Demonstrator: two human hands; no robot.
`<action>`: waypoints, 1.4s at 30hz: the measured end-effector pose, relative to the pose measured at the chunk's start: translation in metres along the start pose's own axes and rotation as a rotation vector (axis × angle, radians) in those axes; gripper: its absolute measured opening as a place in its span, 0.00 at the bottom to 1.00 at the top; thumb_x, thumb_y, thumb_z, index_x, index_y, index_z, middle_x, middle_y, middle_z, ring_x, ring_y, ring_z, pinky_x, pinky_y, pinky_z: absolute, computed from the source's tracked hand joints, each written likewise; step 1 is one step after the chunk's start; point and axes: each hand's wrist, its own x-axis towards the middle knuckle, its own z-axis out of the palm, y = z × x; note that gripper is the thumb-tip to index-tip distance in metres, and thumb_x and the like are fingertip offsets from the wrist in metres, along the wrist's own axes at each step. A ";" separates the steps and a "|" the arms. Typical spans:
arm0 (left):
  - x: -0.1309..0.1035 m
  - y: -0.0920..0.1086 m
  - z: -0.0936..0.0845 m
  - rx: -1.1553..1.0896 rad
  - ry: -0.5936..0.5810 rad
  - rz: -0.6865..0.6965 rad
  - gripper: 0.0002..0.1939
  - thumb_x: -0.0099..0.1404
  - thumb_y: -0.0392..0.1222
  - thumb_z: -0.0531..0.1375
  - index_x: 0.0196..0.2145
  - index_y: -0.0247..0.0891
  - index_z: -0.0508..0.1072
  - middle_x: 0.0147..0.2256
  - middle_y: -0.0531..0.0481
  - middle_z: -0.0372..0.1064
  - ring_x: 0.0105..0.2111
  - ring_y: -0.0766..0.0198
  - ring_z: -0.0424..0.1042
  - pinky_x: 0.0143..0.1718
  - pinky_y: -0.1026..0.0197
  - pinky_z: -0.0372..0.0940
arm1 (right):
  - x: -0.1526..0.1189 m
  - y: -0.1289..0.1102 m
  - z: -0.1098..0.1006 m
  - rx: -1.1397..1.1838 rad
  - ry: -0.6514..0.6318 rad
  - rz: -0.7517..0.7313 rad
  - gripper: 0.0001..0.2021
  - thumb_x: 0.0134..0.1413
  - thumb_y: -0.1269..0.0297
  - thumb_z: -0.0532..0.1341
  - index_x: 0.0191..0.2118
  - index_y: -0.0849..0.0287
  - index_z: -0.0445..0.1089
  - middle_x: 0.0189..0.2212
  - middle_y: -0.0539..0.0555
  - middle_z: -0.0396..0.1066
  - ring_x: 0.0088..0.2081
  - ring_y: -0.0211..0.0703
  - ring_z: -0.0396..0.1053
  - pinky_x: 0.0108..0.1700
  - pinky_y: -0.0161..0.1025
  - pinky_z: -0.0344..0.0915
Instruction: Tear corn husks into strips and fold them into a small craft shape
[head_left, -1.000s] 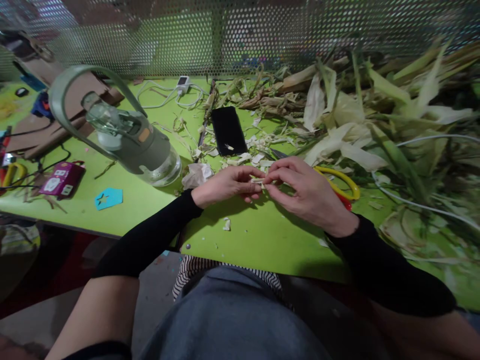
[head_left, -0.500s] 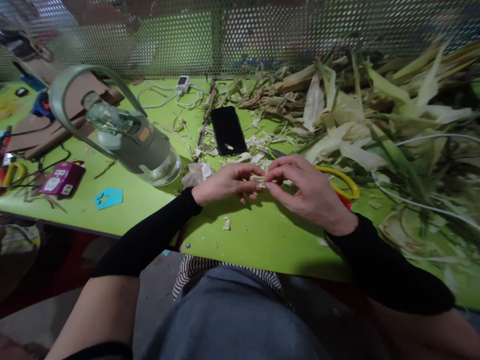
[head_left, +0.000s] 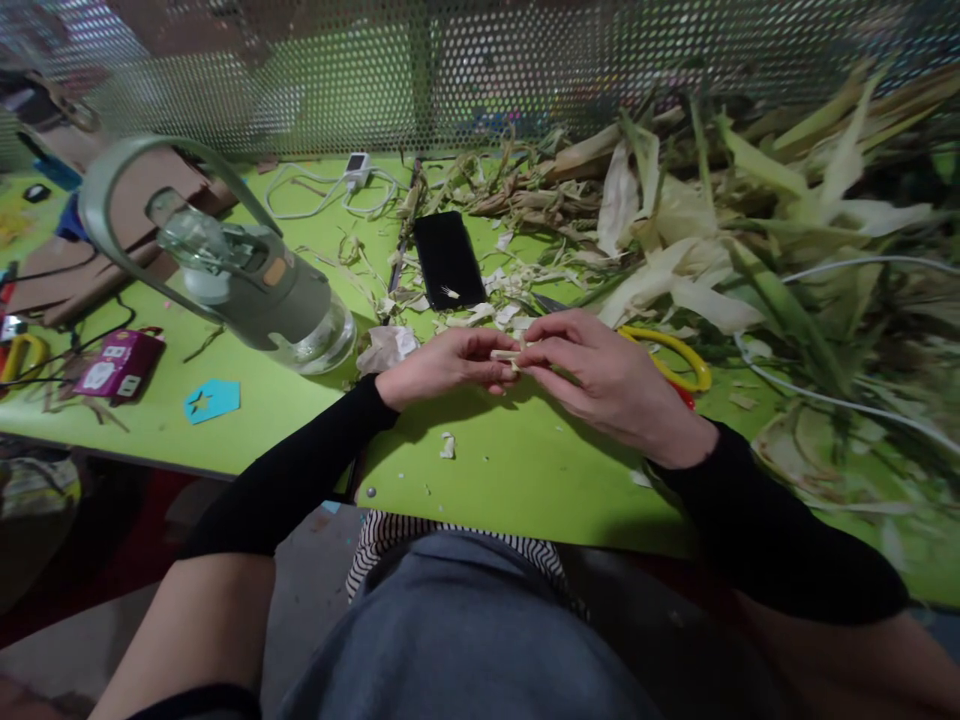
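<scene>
Between my two hands is a small pale strip of corn husk (head_left: 505, 355), folded or knotted where the fingers meet. My left hand (head_left: 448, 365) pinches it between thumb and fingers from the left. From the right, my right hand (head_left: 592, 375) grips its other end with thumb and fingertips, which partly hide it. Just beyond the hands lie husk scraps (head_left: 506, 315) and a black phone (head_left: 450, 260). Scissors with yellow and red handles (head_left: 679, 355) lie partly behind my right hand. A crumpled whitish scrap (head_left: 388, 348) rests by my left wrist.
A large heap of corn husks (head_left: 697, 230) covers the right and back, crossed by a white cable (head_left: 832, 395). On the left stand a green-lidded water bottle (head_left: 255, 280), a purple box (head_left: 120, 365) and a blue paper piece (head_left: 212, 401). Perforated metal (head_left: 337, 80) closes the back.
My fingers have shifted slightly on the husk strip, and more of its pale end now shows between the hands. The whole view has moved a little; the table things stay put.
</scene>
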 end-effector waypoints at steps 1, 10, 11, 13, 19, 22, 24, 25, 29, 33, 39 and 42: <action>0.000 -0.001 0.000 -0.008 0.006 0.003 0.11 0.63 0.36 0.68 0.43 0.30 0.77 0.37 0.47 0.75 0.36 0.68 0.73 0.44 0.59 0.68 | 0.000 0.001 0.000 0.028 -0.002 0.025 0.07 0.64 0.70 0.59 0.40 0.55 0.76 0.43 0.58 0.75 0.47 0.51 0.74 0.47 0.49 0.74; -0.001 0.001 0.004 -0.053 0.043 0.048 0.07 0.66 0.33 0.64 0.42 0.28 0.74 0.32 0.49 0.74 0.33 0.70 0.73 0.42 0.61 0.68 | 0.003 -0.004 0.005 0.431 0.076 0.387 0.06 0.59 0.59 0.66 0.38 0.53 0.73 0.36 0.52 0.75 0.36 0.45 0.75 0.40 0.45 0.74; -0.001 0.001 0.004 -0.048 0.048 0.046 0.06 0.67 0.33 0.64 0.41 0.28 0.74 0.32 0.49 0.74 0.32 0.70 0.73 0.41 0.61 0.68 | 0.003 -0.004 0.005 0.455 0.075 0.415 0.07 0.58 0.57 0.66 0.38 0.53 0.73 0.35 0.52 0.75 0.35 0.45 0.74 0.39 0.45 0.74; -0.001 0.002 0.005 -0.037 0.054 0.046 0.04 0.67 0.32 0.62 0.40 0.28 0.74 0.31 0.50 0.73 0.31 0.71 0.73 0.41 0.61 0.68 | 0.003 -0.003 0.005 0.436 0.060 0.430 0.07 0.58 0.57 0.66 0.37 0.53 0.74 0.35 0.53 0.75 0.35 0.45 0.74 0.40 0.46 0.73; 0.000 0.002 0.006 -0.005 0.045 0.031 0.04 0.68 0.33 0.62 0.41 0.29 0.74 0.32 0.50 0.74 0.32 0.72 0.73 0.42 0.61 0.68 | 0.003 0.001 0.003 0.362 0.023 0.404 0.05 0.60 0.58 0.64 0.36 0.53 0.75 0.36 0.54 0.75 0.37 0.47 0.74 0.40 0.47 0.71; 0.000 -0.001 0.005 -0.004 0.034 0.020 0.08 0.67 0.35 0.64 0.42 0.29 0.75 0.34 0.49 0.75 0.33 0.71 0.73 0.43 0.60 0.68 | 0.003 0.001 0.004 0.341 0.008 0.374 0.05 0.60 0.59 0.64 0.35 0.53 0.75 0.36 0.54 0.75 0.37 0.47 0.74 0.41 0.47 0.71; 0.001 -0.002 0.004 -0.014 0.033 0.016 0.09 0.66 0.36 0.66 0.43 0.30 0.75 0.34 0.48 0.75 0.34 0.70 0.74 0.44 0.60 0.69 | 0.003 0.001 0.004 0.310 0.014 0.341 0.05 0.60 0.60 0.64 0.34 0.53 0.76 0.37 0.55 0.75 0.38 0.47 0.74 0.43 0.48 0.72; 0.001 -0.003 0.004 -0.020 0.034 0.015 0.10 0.65 0.37 0.66 0.43 0.30 0.75 0.35 0.48 0.76 0.34 0.70 0.74 0.44 0.60 0.69 | 0.003 0.001 0.004 0.290 0.018 0.322 0.05 0.59 0.61 0.64 0.34 0.54 0.76 0.37 0.55 0.75 0.39 0.48 0.74 0.44 0.48 0.72; 0.001 -0.004 0.004 -0.045 0.046 0.027 0.12 0.64 0.39 0.67 0.43 0.30 0.74 0.35 0.48 0.76 0.33 0.70 0.74 0.42 0.61 0.68 | 0.003 -0.001 0.002 0.226 0.010 0.259 0.05 0.60 0.63 0.64 0.34 0.54 0.77 0.40 0.56 0.76 0.42 0.49 0.75 0.48 0.51 0.73; -0.002 0.000 0.005 -0.086 0.097 0.027 0.12 0.63 0.37 0.67 0.43 0.30 0.73 0.34 0.49 0.75 0.34 0.70 0.74 0.41 0.62 0.68 | 0.004 -0.004 0.001 0.223 0.022 0.257 0.05 0.61 0.63 0.62 0.36 0.52 0.77 0.42 0.56 0.77 0.45 0.50 0.75 0.50 0.52 0.72; -0.003 0.003 0.006 -0.079 0.131 0.012 0.10 0.64 0.34 0.65 0.43 0.30 0.73 0.34 0.48 0.76 0.32 0.70 0.74 0.42 0.61 0.69 | 0.004 -0.002 0.004 0.249 0.077 0.281 0.07 0.63 0.61 0.62 0.42 0.50 0.78 0.42 0.55 0.78 0.44 0.50 0.75 0.49 0.53 0.72; -0.002 0.002 0.005 -0.092 0.107 0.008 0.10 0.64 0.34 0.65 0.43 0.30 0.73 0.34 0.48 0.76 0.32 0.71 0.74 0.43 0.60 0.69 | 0.004 0.000 0.003 0.245 0.065 0.278 0.06 0.62 0.59 0.63 0.40 0.49 0.78 0.40 0.55 0.77 0.44 0.51 0.74 0.48 0.53 0.72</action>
